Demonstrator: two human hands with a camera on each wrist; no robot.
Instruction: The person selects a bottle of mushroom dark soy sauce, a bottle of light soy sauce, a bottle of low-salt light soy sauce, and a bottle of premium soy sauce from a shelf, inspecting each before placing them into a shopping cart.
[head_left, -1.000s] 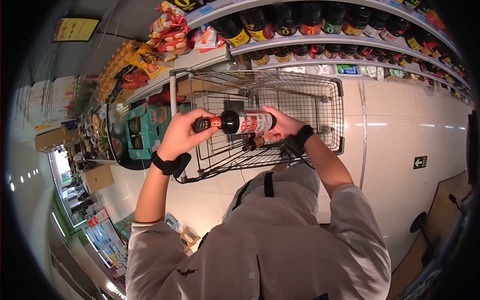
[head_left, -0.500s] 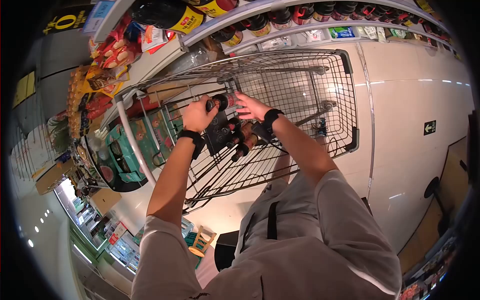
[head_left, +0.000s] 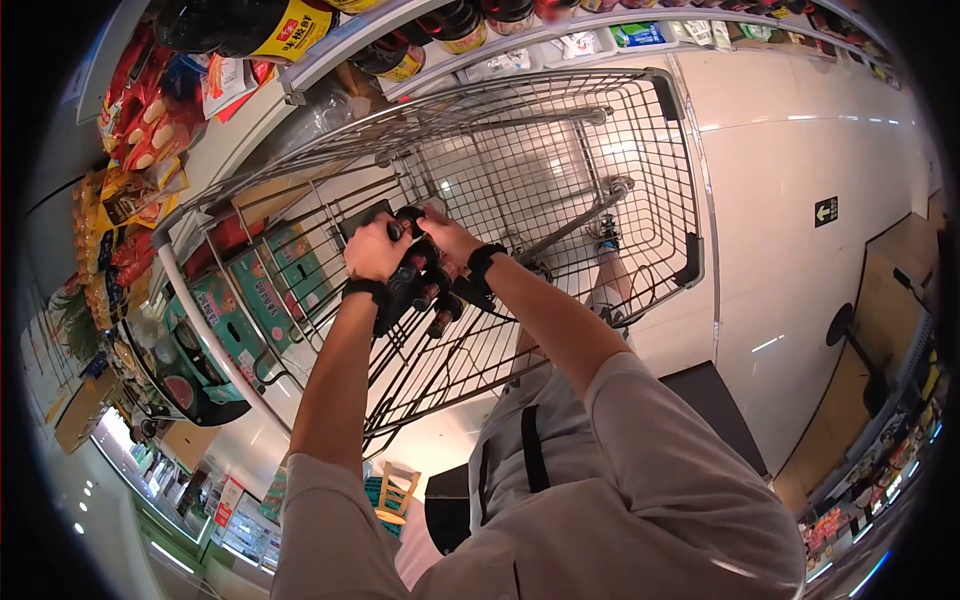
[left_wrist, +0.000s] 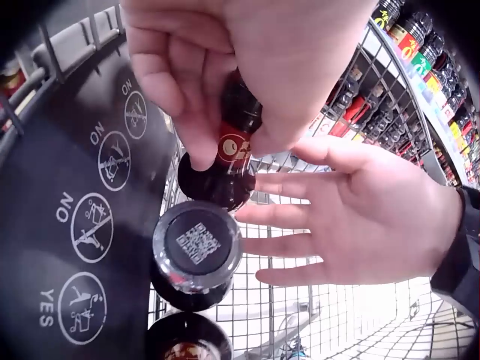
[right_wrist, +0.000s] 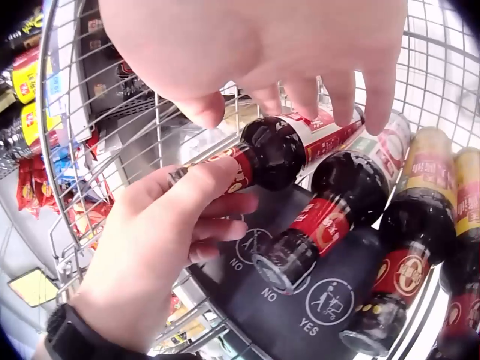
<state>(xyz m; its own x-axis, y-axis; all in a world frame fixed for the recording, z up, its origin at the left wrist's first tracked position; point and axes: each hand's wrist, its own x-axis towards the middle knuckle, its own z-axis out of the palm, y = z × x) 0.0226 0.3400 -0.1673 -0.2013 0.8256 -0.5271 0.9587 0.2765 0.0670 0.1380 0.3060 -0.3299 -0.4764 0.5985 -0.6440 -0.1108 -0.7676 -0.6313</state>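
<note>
My left hand [head_left: 375, 250] grips the neck of a dark soy sauce bottle [right_wrist: 274, 154] with a red neck band. The bottle lies low in the shopping cart [head_left: 665, 100], beside the black printed panel [right_wrist: 259, 300]. Close over its body, my right hand [right_wrist: 262, 52] has its fingers spread; in the left wrist view that hand [left_wrist: 367, 210] reaches toward the bottle's shoulder, palm facing the camera. Several similar bottles [right_wrist: 345, 191] lie in a row next to it, necks pointing the same way. From the head camera, my hands hide most of the held bottle.
A shelf [head_left: 420, 75] of sauce bottles runs along the cart's far side. Red snack packs [head_left: 150, 120] and green cartons [head_left: 230, 310] stand left, beyond the cart's handle [head_left: 225, 335]. Tiled floor [head_left: 770, 220] stretches to the right.
The bottle has gone from in front of my body down into the cart, beside the other bottles. My right hand has loosened from the bottle's base end. The view has swung toward the cart.
</note>
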